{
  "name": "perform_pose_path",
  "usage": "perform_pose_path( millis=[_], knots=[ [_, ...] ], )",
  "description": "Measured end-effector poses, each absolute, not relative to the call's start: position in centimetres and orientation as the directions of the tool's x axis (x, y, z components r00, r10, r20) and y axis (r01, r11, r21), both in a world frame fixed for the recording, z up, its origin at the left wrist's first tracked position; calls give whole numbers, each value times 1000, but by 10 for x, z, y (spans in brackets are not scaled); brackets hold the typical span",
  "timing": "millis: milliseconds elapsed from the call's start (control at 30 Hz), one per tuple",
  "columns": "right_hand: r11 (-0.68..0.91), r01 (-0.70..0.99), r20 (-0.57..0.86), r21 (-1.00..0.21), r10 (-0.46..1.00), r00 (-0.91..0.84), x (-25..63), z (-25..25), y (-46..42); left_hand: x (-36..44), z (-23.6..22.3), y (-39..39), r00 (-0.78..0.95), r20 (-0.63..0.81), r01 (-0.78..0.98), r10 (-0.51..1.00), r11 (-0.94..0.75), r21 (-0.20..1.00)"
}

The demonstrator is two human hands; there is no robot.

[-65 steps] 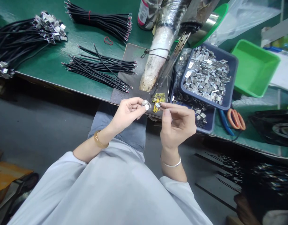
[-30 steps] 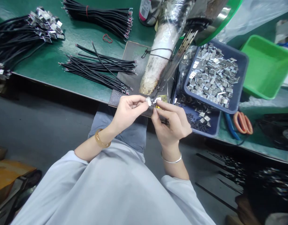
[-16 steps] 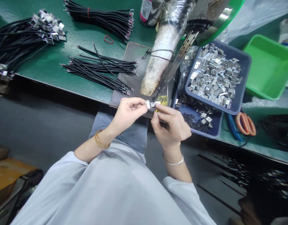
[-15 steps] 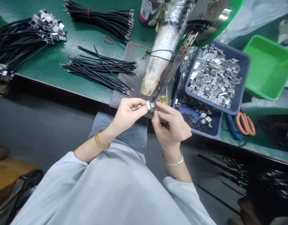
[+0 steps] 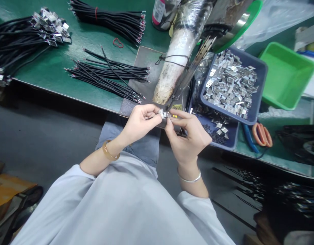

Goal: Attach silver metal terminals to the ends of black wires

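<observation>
My left hand (image 5: 139, 123) pinches a small silver metal part (image 5: 160, 112) between thumb and fingertips, just in front of the green bench's edge. My right hand (image 5: 189, 134) meets it from the right and pinches a second small metal clip (image 5: 168, 114) against that part. The two pieces touch between my fingertips. A yellow-green tag (image 5: 176, 107) lies on the dark plate (image 5: 144, 66) right behind my fingers.
A blue tray (image 5: 259, 86) heaped with metal clips sits at right over a second blue tray (image 5: 232, 137). A green bin (image 5: 287, 76), orange-handled scissors (image 5: 261, 134), loose black wires (image 5: 108, 73), bundled cables (image 5: 19, 37) and a wrapped machine column (image 5: 177, 51) stand on the bench.
My right hand moved left from apart to meet my left hand. The two metal pieces now touch between my fingertips.
</observation>
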State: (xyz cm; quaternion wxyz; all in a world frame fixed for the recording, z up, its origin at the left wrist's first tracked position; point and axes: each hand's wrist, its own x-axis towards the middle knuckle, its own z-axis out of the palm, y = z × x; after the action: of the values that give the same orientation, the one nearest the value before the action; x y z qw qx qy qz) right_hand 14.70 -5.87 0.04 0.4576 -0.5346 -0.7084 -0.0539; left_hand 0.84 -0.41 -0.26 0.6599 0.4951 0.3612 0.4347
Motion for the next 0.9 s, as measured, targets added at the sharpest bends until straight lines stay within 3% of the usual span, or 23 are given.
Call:
perform_pose_path(
  millis=[667, 900],
  knots=[
    [427, 807, 682, -408, 730, -42, 148, 5, -62, 6, 3, -5, 394, -106, -158, 913, 181, 971],
    [406, 746, 642, -528, 766, 38, 148, 8, -62, 4, 6, -9, 429, -107, -125, 897, 177, 976]
  ],
)
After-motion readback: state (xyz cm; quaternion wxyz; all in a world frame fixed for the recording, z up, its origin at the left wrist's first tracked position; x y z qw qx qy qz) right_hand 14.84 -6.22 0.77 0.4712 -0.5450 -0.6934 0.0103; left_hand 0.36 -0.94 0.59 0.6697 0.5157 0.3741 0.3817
